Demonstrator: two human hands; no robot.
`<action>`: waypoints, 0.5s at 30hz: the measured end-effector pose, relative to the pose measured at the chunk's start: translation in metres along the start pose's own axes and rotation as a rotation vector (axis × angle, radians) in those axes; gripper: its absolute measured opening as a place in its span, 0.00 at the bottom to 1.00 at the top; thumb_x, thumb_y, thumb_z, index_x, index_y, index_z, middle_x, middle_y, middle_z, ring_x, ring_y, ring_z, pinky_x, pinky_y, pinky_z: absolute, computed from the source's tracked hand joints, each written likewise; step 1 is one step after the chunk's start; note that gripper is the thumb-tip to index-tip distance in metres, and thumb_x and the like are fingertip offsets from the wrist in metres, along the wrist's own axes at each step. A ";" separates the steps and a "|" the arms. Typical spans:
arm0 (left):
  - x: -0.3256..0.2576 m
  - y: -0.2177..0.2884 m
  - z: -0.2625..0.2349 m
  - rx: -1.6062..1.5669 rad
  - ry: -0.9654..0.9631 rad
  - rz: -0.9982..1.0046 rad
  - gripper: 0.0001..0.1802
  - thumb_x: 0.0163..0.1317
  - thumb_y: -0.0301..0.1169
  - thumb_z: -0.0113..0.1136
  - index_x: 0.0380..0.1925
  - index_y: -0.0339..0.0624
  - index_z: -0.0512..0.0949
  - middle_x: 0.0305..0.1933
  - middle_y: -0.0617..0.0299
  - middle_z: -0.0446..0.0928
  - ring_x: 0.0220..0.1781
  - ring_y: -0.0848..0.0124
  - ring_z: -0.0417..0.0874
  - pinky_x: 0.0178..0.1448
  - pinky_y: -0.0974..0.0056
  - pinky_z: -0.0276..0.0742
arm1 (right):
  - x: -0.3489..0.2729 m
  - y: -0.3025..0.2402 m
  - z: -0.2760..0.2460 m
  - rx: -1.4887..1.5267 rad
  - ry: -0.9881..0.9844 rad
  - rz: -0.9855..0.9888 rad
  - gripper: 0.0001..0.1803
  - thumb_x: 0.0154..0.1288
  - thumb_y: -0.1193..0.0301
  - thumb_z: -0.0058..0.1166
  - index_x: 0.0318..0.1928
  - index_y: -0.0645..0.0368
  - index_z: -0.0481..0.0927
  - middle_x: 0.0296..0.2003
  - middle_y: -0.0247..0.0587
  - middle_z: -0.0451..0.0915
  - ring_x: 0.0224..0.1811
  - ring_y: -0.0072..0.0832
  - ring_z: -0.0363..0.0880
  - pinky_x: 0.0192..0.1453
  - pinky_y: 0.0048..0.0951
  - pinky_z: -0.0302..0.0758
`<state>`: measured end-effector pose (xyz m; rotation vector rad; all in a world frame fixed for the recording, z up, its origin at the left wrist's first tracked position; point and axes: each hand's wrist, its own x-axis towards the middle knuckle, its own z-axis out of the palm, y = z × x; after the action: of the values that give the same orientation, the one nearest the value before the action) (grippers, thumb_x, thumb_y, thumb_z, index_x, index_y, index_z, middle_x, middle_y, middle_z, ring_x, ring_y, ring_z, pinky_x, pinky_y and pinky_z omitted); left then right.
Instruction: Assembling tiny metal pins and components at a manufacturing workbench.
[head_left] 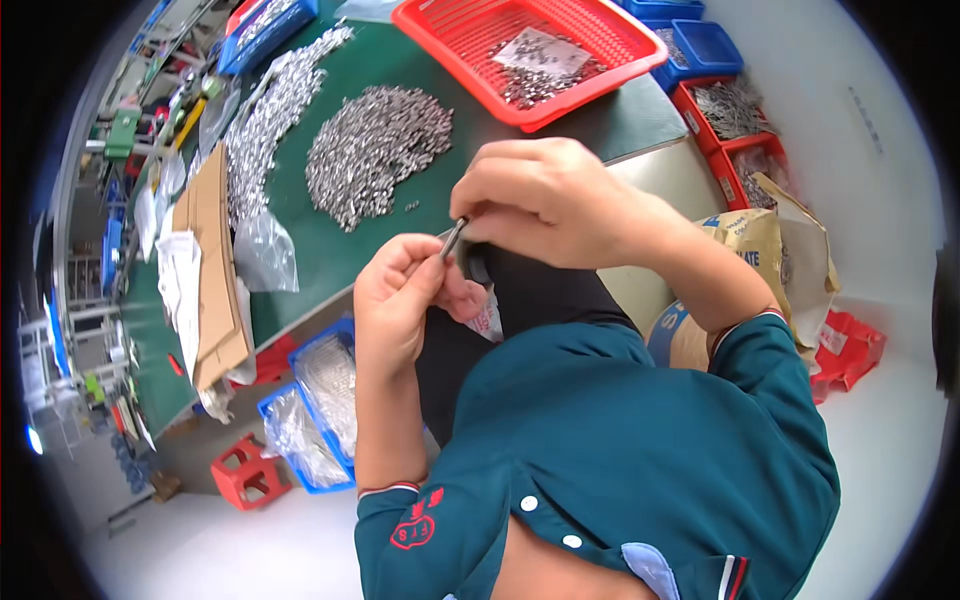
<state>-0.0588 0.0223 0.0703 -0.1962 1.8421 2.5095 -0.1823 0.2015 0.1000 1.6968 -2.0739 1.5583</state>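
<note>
A slim grey metal rod (453, 239) is held at a slant between my two hands, above my lap and just off the table's near edge. My left hand (402, 292) pinches its lower end between thumb and forefinger, the other fingers loosely curled. At the dark upper end, the thumb and fingers of my right hand (550, 200) are pressed together; whether a second small part sits there is hidden. Beyond my hands, a round pile of small shiny metal parts (375, 150) lies on the green table (330, 262).
A red plastic basket (590, 92) with more metal parts stands at the back right. Left of the pile are a long spread of metal pieces (268, 125), a clear bag (266, 252) and cardboard (212, 270). Blue crates (325, 385) and a red stool (248, 473) sit below.
</note>
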 end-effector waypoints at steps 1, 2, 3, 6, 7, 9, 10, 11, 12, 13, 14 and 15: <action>-0.001 0.001 0.005 0.047 0.068 0.030 0.09 0.67 0.29 0.51 0.39 0.31 0.71 0.24 0.55 0.76 0.20 0.69 0.79 0.24 0.70 0.77 | -0.002 0.001 -0.001 0.005 0.026 0.007 0.06 0.53 0.76 0.58 0.33 0.61 0.77 0.29 0.43 0.77 0.31 0.39 0.78 0.34 0.33 0.75; 0.000 0.001 0.010 0.098 0.098 0.054 0.10 0.67 0.29 0.51 0.40 0.31 0.71 0.25 0.56 0.77 0.21 0.69 0.79 0.26 0.70 0.78 | -0.004 0.003 -0.001 0.011 0.048 0.012 0.07 0.53 0.78 0.60 0.34 0.62 0.77 0.29 0.42 0.77 0.30 0.37 0.78 0.33 0.31 0.75; 0.004 0.002 0.016 0.109 0.090 0.057 0.10 0.67 0.29 0.51 0.40 0.31 0.71 0.25 0.56 0.77 0.21 0.69 0.79 0.26 0.70 0.78 | -0.005 0.006 -0.001 0.029 0.090 0.028 0.07 0.52 0.77 0.61 0.33 0.62 0.77 0.28 0.41 0.77 0.30 0.37 0.78 0.33 0.31 0.75; 0.010 0.003 0.026 0.153 0.085 0.068 0.08 0.68 0.27 0.50 0.40 0.31 0.71 0.26 0.56 0.78 0.25 0.69 0.82 0.31 0.70 0.79 | -0.010 0.014 -0.008 0.068 0.131 0.030 0.07 0.52 0.78 0.60 0.33 0.62 0.77 0.28 0.41 0.77 0.31 0.38 0.79 0.34 0.31 0.75; 0.013 0.004 0.027 0.132 0.080 0.039 0.08 0.68 0.27 0.50 0.40 0.31 0.71 0.26 0.56 0.78 0.24 0.68 0.82 0.30 0.70 0.79 | -0.010 0.016 -0.009 0.079 0.138 0.011 0.07 0.52 0.78 0.60 0.33 0.62 0.77 0.28 0.41 0.77 0.31 0.38 0.79 0.34 0.31 0.75; 0.016 0.003 0.025 0.098 0.037 -0.018 0.07 0.68 0.27 0.50 0.40 0.32 0.72 0.25 0.56 0.78 0.24 0.68 0.82 0.29 0.69 0.79 | -0.012 0.017 -0.015 0.088 0.080 0.004 0.06 0.52 0.78 0.60 0.33 0.62 0.77 0.29 0.42 0.78 0.31 0.38 0.79 0.35 0.32 0.76; 0.020 0.002 0.025 0.061 -0.011 -0.048 0.07 0.68 0.27 0.50 0.39 0.33 0.72 0.25 0.56 0.78 0.24 0.68 0.82 0.29 0.69 0.79 | -0.014 0.019 -0.019 0.087 0.069 0.007 0.06 0.52 0.80 0.59 0.33 0.62 0.77 0.29 0.42 0.78 0.31 0.38 0.79 0.35 0.32 0.76; 0.024 0.001 0.024 0.026 -0.054 -0.078 0.07 0.68 0.28 0.50 0.39 0.33 0.72 0.25 0.55 0.78 0.23 0.68 0.82 0.28 0.69 0.79 | -0.016 0.020 -0.022 0.118 0.045 0.018 0.07 0.52 0.80 0.59 0.32 0.62 0.77 0.29 0.42 0.78 0.31 0.38 0.79 0.35 0.32 0.76; 0.025 0.001 0.024 0.005 -0.062 -0.113 0.08 0.67 0.28 0.51 0.38 0.33 0.73 0.25 0.56 0.78 0.23 0.68 0.82 0.27 0.69 0.79 | -0.015 0.023 -0.026 0.147 0.020 0.027 0.07 0.51 0.81 0.59 0.32 0.63 0.77 0.29 0.42 0.78 0.31 0.38 0.79 0.35 0.32 0.76; 0.026 0.000 0.027 -0.007 -0.054 -0.115 0.08 0.67 0.29 0.52 0.38 0.33 0.73 0.26 0.56 0.78 0.23 0.68 0.82 0.27 0.69 0.80 | -0.017 0.026 -0.028 0.180 -0.002 0.045 0.08 0.51 0.82 0.60 0.33 0.63 0.79 0.29 0.39 0.79 0.31 0.32 0.80 0.35 0.28 0.75; 0.029 0.002 0.030 -0.002 -0.042 -0.113 0.08 0.67 0.29 0.52 0.38 0.33 0.73 0.26 0.56 0.78 0.23 0.68 0.82 0.26 0.69 0.80 | -0.016 0.027 -0.032 0.175 -0.006 0.023 0.08 0.51 0.82 0.60 0.33 0.63 0.79 0.29 0.39 0.79 0.31 0.32 0.80 0.35 0.28 0.75; 0.032 0.006 0.032 0.003 -0.031 -0.110 0.08 0.67 0.29 0.52 0.38 0.34 0.73 0.26 0.56 0.78 0.23 0.68 0.82 0.26 0.69 0.80 | -0.013 0.028 -0.036 0.266 -0.020 0.112 0.08 0.52 0.82 0.60 0.34 0.63 0.79 0.28 0.37 0.79 0.31 0.27 0.80 0.34 0.26 0.75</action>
<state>-0.0939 0.0493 0.0814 -0.2496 1.7717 2.4224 -0.2175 0.2333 0.0920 1.7031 -2.0832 1.9353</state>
